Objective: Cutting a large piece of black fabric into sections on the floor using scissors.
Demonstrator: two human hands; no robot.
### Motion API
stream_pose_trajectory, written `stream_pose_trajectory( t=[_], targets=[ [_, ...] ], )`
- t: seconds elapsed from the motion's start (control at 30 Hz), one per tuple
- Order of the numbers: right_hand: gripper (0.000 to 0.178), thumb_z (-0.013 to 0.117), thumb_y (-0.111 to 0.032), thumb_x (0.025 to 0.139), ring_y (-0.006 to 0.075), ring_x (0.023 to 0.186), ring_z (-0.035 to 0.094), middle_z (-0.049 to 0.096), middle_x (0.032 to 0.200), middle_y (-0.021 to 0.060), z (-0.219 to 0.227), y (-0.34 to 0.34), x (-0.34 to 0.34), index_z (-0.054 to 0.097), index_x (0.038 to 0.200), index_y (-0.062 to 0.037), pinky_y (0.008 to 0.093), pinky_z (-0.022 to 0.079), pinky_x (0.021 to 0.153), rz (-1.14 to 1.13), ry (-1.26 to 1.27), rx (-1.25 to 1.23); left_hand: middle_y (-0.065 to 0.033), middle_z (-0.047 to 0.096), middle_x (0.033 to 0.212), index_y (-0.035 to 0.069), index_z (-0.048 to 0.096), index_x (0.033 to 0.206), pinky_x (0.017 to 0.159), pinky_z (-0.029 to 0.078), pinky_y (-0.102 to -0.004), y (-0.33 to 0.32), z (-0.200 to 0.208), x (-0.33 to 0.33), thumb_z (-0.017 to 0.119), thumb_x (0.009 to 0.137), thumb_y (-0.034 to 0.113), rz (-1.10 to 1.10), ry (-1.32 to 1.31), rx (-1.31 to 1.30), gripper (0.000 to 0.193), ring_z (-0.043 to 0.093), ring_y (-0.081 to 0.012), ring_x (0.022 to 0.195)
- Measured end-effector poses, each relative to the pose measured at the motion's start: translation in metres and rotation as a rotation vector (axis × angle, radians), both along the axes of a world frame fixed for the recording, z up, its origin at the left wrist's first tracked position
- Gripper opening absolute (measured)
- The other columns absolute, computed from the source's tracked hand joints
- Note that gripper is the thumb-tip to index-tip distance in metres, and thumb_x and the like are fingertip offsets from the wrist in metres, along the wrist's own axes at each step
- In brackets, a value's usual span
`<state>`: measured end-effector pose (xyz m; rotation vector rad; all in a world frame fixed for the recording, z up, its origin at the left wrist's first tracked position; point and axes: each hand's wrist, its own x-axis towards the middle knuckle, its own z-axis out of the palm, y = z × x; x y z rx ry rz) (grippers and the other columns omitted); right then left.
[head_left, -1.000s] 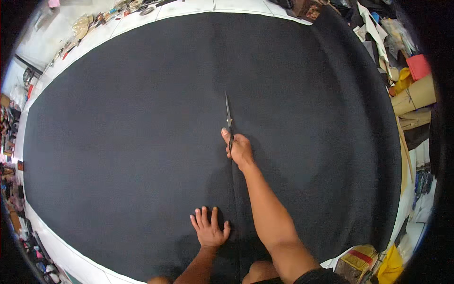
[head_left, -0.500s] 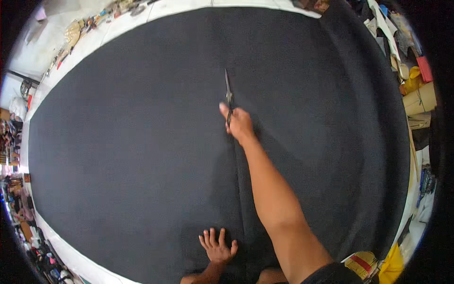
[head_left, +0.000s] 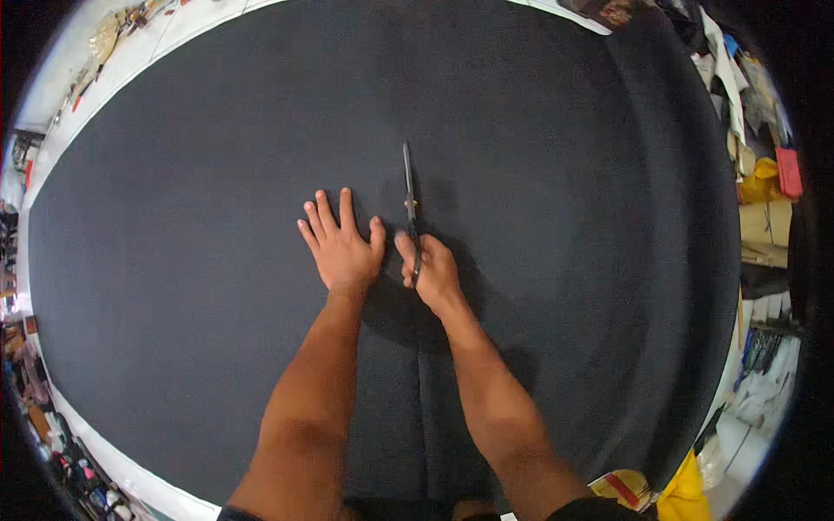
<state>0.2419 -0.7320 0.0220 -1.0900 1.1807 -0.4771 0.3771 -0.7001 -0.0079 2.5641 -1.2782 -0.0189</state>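
While one left hand (head_left: pixel 343 253) lies palm down, all five digits spread on the black sheet (head_left: pixel 200 260), one right hand (head_left: pixel 437 269) is curled around the handles of one pair of scissors (head_left: pixel 409 178). Two hands total, just apart, thumbs facing each other. Scissors: one, near mid-sheet, tip pointing away from the person; blades look together or nearly so. One sheet, covers most of the view. One thin line (head_left: pixel 421 391) runs from below the right hand toward the lower edge; cut or crease, can't tell. White tiled floor (head_left: pixel 130 473) shows past the sheet's rim. Right side: two yellow items, one lower (head_left: pixel 685 488), one upper (head_left: pixel 760 184); one pinkish-red item (head_left: pixel 789 172) beside the upper. One red-banded object (head_left: pixel 624 488) near the right forearm. Left-edge clutter: too small to count.
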Motion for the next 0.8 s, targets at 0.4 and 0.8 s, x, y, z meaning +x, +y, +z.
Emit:
stream_pose_trajectory(
  t=[0.4, 0.8],
  targets=[
    [0.055, 0.063, -0.062, 0.084, 0.0084, 0.049, 0.049, 0.050, 0.057, -0.0008, 0.010, -0.132, 0.070, 0.053, 0.069, -0.0095, 0.0241, 0.039, 0.047, 0.032, 0.099, -0.077, -0.0243, 0.027, 0.150, 0.011, 0.040, 0.142, 0.115, 0.011, -0.0563, 0.000, 0.013, 0.004, 0.056, 0.085, 0.040, 0.003, 0.042, 0.078, 0.066, 0.019, -0.0431, 0.141],
    [0.052, 0.066, -0.059, 0.083, 0.0082, 0.050, 0.049, 0.051, 0.060, -0.0003, 0.004, -0.249, 0.124, 0.054, 0.070, -0.0094, 0.0230, 0.041, 0.047, 0.012, 0.134, -0.071, -0.0272, 0.025, 0.150, 0.007, 0.040, 0.141, 0.114, 0.009, -0.0587, 0.008, 0.001, -0.006, 0.052, 0.086, 0.043, -0.024, 0.063, 0.140, 0.068, 0.016, -0.0449, 0.142]
  ],
)
